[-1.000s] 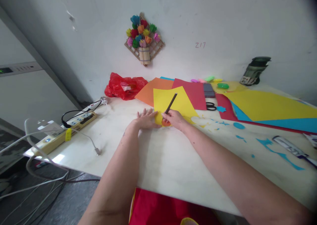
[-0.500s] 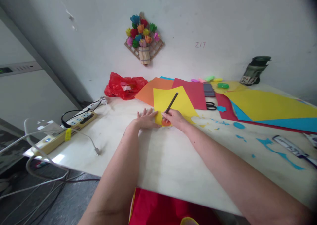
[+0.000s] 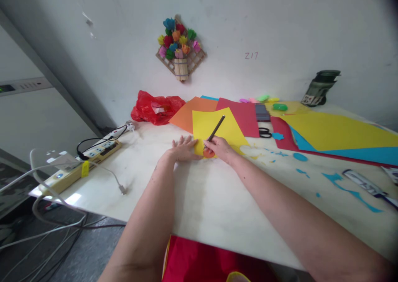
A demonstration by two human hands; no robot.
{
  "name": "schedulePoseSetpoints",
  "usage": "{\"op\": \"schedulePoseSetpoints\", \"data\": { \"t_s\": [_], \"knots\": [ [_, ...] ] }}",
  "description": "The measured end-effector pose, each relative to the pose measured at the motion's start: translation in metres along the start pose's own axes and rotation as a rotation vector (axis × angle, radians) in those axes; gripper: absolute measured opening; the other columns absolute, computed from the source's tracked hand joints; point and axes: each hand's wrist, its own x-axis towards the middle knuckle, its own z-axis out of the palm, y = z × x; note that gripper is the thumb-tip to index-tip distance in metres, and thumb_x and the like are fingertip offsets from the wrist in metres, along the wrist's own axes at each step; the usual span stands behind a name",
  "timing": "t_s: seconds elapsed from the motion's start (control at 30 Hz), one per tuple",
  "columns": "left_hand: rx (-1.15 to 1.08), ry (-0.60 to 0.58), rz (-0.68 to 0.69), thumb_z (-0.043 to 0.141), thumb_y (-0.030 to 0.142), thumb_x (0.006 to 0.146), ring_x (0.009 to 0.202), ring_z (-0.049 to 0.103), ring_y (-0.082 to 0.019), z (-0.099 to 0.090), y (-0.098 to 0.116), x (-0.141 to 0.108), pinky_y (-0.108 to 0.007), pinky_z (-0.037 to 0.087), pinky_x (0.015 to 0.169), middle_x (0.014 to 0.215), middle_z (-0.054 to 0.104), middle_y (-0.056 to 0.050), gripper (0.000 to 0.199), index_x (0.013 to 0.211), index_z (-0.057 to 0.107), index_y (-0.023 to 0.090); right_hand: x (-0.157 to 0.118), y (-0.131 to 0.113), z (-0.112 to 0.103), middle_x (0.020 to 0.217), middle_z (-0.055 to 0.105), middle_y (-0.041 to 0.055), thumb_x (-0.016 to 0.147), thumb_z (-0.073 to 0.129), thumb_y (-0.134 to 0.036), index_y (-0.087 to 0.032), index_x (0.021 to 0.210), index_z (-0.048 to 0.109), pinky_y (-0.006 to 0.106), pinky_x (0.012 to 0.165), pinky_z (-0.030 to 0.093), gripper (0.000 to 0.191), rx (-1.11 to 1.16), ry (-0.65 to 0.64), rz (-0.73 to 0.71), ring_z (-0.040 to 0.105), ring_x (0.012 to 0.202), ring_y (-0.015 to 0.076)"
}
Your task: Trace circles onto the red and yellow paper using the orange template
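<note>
A dark pen (image 3: 217,127) leans up and to the right out of my right hand (image 3: 219,148), whose fingers are wrapped round its lower part. Beneath that hand lies a small orange round piece (image 3: 208,153), on the near edge of a yellow sheet (image 3: 214,124). My left hand (image 3: 185,148) rests flat with fingers spread, partly on the table and partly on the sheet's near left corner. The pen's tip is too small to make out. Behind the yellow sheet are an orange sheet (image 3: 189,112) and a red sheet (image 3: 241,116).
Black scissors (image 3: 265,133) and blue scraps (image 3: 300,157) lie to the right, with large coloured sheets (image 3: 338,133) and a glue tube (image 3: 363,183) beyond. A power strip (image 3: 93,153) with cables is at left. A red bag (image 3: 152,110) and a dark bottle (image 3: 320,89) stand near the wall.
The top end of the pen has shifted slightly to the right. My left hand stays in the same place.
</note>
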Motion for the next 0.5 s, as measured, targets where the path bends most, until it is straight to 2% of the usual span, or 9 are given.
{"op": "schedulePoseSetpoints", "data": {
  "t_s": [0.33, 0.5],
  "knots": [
    [-0.001, 0.007, -0.011, 0.038, 0.069, 0.059, 0.121, -0.011, -0.03, 0.001, -0.001, 0.002, -0.056, -0.003, 0.091, 0.137, -0.005, 0.001, 0.085, 0.13, 0.009, 0.033, -0.002, -0.004, 0.001, 0.059, 0.058, 0.0013, 0.07, 0.05, -0.038, -0.013, 0.073, 0.052, 0.018, 0.048, 0.042, 0.025, 0.069, 0.016, 0.021, 0.049, 0.045, 0.0053],
    [-0.008, -0.006, -0.016, 0.039, 0.068, 0.06, 0.121, -0.012, -0.029, 0.001, 0.0, 0.002, -0.055, -0.003, 0.092, 0.137, -0.006, 0.002, 0.084, 0.13, 0.008, 0.034, -0.003, -0.011, -0.005, 0.059, 0.059, 0.0022, 0.069, 0.05, -0.037, -0.012, 0.076, 0.053, 0.019, 0.051, 0.042, 0.026, 0.151, 0.095, -0.017, 0.052, 0.05, 0.0069]
  ]
}}
